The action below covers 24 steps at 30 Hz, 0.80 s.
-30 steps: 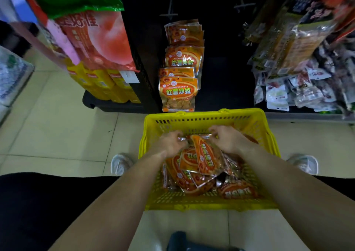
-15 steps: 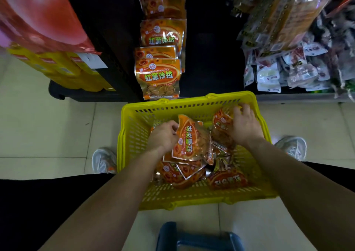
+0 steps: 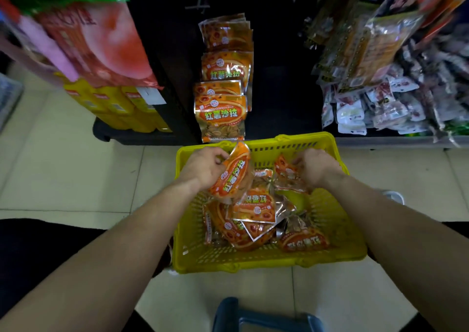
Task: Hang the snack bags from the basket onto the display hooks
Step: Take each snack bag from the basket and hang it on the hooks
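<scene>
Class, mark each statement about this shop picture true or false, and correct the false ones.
1. The left hand grips an orange foil snack bag. True.
2. The yellow plastic basket stands on a shelf. False: it stands on the tiled floor.
3. Several matching orange bags hang on the display behind the basket. True.
4. The right hand hangs idle, holding nothing. False: it grips another orange bag over the basket.

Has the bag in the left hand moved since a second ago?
Yes. The left hand has lifted its snack bag off the pile; the bag's top now reaches the far rim of the yellow basket.
</scene>
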Available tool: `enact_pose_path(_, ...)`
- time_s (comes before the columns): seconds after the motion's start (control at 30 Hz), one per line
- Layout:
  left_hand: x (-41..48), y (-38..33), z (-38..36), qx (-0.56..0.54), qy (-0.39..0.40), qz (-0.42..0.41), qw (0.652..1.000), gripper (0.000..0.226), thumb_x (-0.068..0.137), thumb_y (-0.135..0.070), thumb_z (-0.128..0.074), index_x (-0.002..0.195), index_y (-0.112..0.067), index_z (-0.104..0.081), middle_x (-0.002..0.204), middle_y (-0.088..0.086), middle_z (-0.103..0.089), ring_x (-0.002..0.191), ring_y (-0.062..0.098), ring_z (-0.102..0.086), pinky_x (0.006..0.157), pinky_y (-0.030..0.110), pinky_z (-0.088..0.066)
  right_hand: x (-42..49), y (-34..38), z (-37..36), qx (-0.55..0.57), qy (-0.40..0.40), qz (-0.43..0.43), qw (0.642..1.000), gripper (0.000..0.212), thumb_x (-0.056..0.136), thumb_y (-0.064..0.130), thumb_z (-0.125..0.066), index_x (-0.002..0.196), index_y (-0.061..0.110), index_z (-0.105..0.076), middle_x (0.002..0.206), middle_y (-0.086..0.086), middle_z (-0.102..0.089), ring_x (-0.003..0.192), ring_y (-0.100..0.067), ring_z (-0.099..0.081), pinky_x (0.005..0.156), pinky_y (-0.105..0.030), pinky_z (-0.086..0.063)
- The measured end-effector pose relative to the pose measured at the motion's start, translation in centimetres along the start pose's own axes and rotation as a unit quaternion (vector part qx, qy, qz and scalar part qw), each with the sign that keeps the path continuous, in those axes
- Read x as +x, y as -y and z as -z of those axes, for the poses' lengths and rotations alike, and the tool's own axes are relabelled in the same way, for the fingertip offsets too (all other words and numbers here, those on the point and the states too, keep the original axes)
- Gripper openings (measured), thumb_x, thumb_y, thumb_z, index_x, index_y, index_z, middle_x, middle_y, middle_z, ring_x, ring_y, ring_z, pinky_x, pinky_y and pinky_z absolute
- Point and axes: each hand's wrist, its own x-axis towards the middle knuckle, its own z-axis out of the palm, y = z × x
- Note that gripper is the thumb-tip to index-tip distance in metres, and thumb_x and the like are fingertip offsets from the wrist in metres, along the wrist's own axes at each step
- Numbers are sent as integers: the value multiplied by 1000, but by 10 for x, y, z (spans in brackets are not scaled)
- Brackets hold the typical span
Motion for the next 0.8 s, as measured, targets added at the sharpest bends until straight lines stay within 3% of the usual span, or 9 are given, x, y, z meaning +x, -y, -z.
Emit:
enact_pose_path(0.13,-22,-17,36,65,-12,-52,996,11,92,-26,-69,97,-33,-74,86,-15,-64,69,-5,-55,56,8,-37,-32,24,52,-69,3,105,992,27,86,22,-62,107,36,-69,115,0,-68,113,-23,-59,88,-36,-52)
enact_pose_path(0.23,-41,-36,65,95,-5,-99,991,9,92,-30,-69,100,-32,-74,93,-10,-71,81,7,-65,68,23,-51,-63,45,89,-98,-21,172,980,28,91,21,-52,106,38,-69,110,7,-70,111,-19,-59,81,-32,-49)
enact_pose_path(0.33,-60,-56,89,93,-8,-150,984,11,93,-30,-67,102,-30,-74,97,-11,-72,88,8,-67,77,26,-52,-95,62,116,-117,-53,232,964,25,93,23,-54,104,40,-69,105,15,-70,105,-15,-60,76,-31,-49)
enact_pose_path(0.47,-81,-75,105,27,-24,-204,978,12,93,-28,-68,101,-33,-76,90,-19,-71,86,-2,-63,74,18,-48,-121,71,127,-60,-108,271,955,19,91,25,-61,101,38,-69,103,17,-69,100,-12,-61,80,-35,-52)
enact_pose_path(0.63,-84,-85,105,-12,-17,-239,971,14,92,-27,-69,101,-35,-77,92,-22,-73,89,-7,-65,77,17,-51,-112,74,129,81,-116,271,952,21,82,20,-77,81,37,-65,75,22,-65,77,4,-62,75,-35,-56)
enact_pose_path(0.7,-80,-88,104,-15,-23,-244,969,16,93,-28,-69,105,-34,-77,99,-19,-74,94,-6,-65,83,22,-52,-104,77,133,116,-126,281,944,27,81,17,-78,89,37,-62,76,19,-67,75,4,-64,75,-36,-56)
enact_pose_path(0.8,-69,-91,102,2,-27,-254,967,18,94,-29,-67,109,-34,-75,103,-17,-74,98,-2,-64,88,30,-53,-94,82,133,90,-132,299,941,53,85,14,-73,123,44,-54,80,19,-66,78,0,-63,75,-35,-54)
